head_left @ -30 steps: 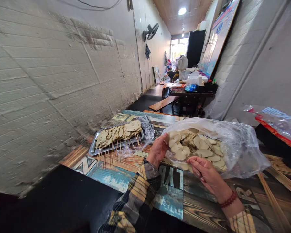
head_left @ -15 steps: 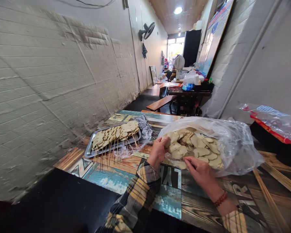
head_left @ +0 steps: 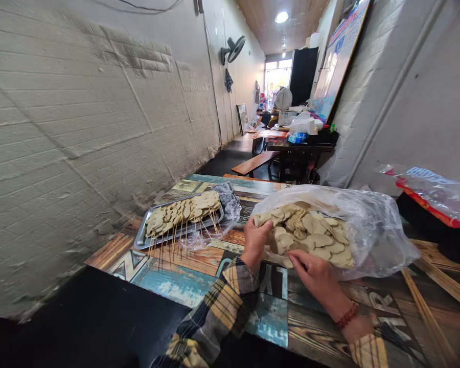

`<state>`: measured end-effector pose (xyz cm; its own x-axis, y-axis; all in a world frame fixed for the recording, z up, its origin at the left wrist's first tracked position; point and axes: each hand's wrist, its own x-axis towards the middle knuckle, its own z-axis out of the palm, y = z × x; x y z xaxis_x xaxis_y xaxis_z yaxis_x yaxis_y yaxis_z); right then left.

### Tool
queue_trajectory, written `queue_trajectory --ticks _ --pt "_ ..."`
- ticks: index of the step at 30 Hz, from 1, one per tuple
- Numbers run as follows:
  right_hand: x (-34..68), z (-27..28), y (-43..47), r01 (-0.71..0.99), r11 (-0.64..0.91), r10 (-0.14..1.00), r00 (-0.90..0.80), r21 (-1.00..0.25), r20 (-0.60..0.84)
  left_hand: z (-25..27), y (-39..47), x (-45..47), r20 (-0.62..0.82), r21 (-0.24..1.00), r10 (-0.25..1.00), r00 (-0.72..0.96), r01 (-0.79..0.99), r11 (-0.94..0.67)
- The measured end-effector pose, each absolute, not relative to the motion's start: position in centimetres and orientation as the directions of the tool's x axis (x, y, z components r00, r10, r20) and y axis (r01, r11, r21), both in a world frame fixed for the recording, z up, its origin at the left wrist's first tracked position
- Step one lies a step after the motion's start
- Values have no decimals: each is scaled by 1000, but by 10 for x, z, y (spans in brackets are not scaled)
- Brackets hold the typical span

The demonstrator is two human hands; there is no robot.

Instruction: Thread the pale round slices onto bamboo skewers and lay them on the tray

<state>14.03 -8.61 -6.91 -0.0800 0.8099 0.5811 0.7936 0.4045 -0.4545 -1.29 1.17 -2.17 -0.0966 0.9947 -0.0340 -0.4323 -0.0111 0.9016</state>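
On the table lies a clear plastic bag (head_left: 383,235), its mouth open, filled with thin, flat beige slices (head_left: 318,240) that look like food. My left hand (head_left: 256,237) is closed at the bag's left side, thumb on top, gripping slices at the mouth. Close to its right, my right hand (head_left: 316,276) pinches thumb and finger together at the front edge of the pile; what the fingertips hold is too small to make out. Left of both hands, a metal tray (head_left: 140,240) carries rows of similar slices on wooden skewers (head_left: 174,237), sticks pointing toward me.
Loose wooden skewers (head_left: 425,306) lie at the right of the patterned table (head_left: 164,281). A black container (head_left: 417,214) with red-edged plastic packaging stands behind them. A grey crumpled bundle (head_left: 228,199) touches the tray. A brick-patterned wall (head_left: 80,128) runs along the left; a bench (head_left: 255,162) stands beyond.
My left hand has shifted slightly right and down, its thumb now over the slices nearer my right hand. My right hand has moved slightly left, still pinching. The tray stays put.
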Motion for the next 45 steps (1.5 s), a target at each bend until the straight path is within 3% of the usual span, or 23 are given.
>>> queue_trajectory --ticks 3,10,16,22,28,33,39,45 --pt "140 -67 -86 794 404 808 -77 -454 584 -21 11 -12 -15 910 993 -121 -412 -36" --pt "144 -66 -82 755 365 831 0 -545 557 -12 10 -19 -134 786 979 150 -586 198" --pt "145 -67 -81 744 360 817 39 -562 575 -10 9 -18 -115 759 947 299 -589 279" --pt "142 -66 -83 768 375 823 -20 -518 567 -11 7 -14 -110 782 978 177 -592 195" --pt "142 -67 -86 854 397 793 -134 -337 594 -14 4 -8 -146 833 989 -5 -540 120" --pt "142 -65 -87 874 417 771 -195 -249 605 -13 4 -8 -169 815 985 29 -557 156" --pt "142 -67 -87 857 393 794 -133 -334 593 -12 6 -13 -158 768 972 172 -598 230" --pt "143 -66 -83 782 377 820 -34 -496 571 -10 7 -17 -161 736 936 313 -595 325"
